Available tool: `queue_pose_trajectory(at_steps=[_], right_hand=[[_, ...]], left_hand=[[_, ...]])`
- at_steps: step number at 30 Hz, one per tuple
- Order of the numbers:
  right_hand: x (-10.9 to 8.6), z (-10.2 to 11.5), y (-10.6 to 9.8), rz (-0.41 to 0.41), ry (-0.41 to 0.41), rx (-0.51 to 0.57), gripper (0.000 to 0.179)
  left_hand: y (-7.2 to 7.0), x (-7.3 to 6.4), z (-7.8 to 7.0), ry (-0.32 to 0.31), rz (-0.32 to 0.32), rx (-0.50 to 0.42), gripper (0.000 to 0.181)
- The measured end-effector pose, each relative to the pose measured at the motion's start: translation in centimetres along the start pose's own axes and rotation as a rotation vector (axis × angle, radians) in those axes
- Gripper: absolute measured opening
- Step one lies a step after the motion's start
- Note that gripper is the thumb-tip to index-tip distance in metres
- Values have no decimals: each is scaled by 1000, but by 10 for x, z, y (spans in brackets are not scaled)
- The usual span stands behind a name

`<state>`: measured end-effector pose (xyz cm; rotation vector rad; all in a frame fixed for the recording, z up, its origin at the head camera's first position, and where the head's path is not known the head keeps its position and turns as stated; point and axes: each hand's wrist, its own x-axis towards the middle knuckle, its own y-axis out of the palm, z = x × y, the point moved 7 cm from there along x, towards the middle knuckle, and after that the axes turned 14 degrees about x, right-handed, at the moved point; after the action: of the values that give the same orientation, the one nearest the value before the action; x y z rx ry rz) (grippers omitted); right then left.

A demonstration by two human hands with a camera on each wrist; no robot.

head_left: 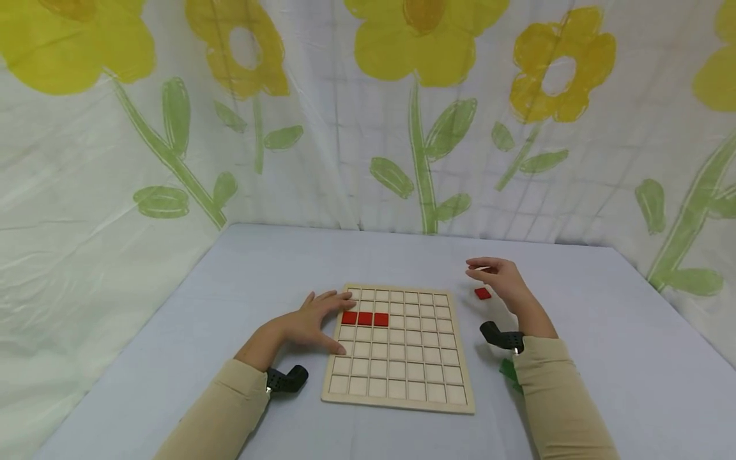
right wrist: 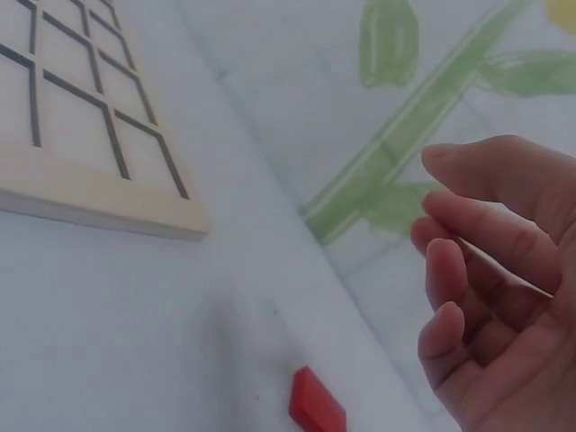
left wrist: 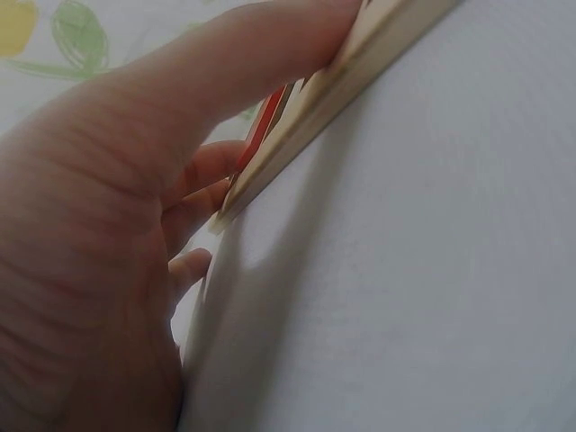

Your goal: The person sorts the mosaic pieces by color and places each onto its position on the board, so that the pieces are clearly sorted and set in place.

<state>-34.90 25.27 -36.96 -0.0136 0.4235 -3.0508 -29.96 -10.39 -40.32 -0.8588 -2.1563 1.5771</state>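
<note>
A wooden grid board [head_left: 397, 403] lies flat, with three red square tiles [head_left: 365, 318] side by side in one row from its left edge. My left hand [head_left: 307, 322] spreads over that left edge, thumb and fingers straight and touching the frame. In the left wrist view the thumb [left wrist: 261, 54] lies along the board's rim [left wrist: 297, 135]. Above a loose red tile [head_left: 483, 293] to the board's right is my right hand [head_left: 501, 281]. Its fingers are loosely bent with a gap to the thumb and hold nothing. In the right wrist view the red tile [right wrist: 315, 402] lies below the fingers.
Green pieces [head_left: 509, 370] lie partly hidden beneath the right forearm, right of the board. Black wrist cameras [head_left: 501, 337] are strapped at both cuffs. A white cloth with painted flowers [head_left: 422, 147] hangs behind the pale table [head_left: 287, 255].
</note>
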Motion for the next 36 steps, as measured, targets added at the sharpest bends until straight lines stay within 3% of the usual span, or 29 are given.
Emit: queue_pose_trajectory(at_steps=[19,27,36], right_hand=[[-5,-20,-48,-124,80,62,55],[-7,-37,-61,-203,163,117,53],[-10,-43,-69,-223,144,134,54]], left_hand=[[3,0,1,-18,17,20,89],[3,0,0,-13,21,0,90],[1,0,1,-14,14,5,91]])
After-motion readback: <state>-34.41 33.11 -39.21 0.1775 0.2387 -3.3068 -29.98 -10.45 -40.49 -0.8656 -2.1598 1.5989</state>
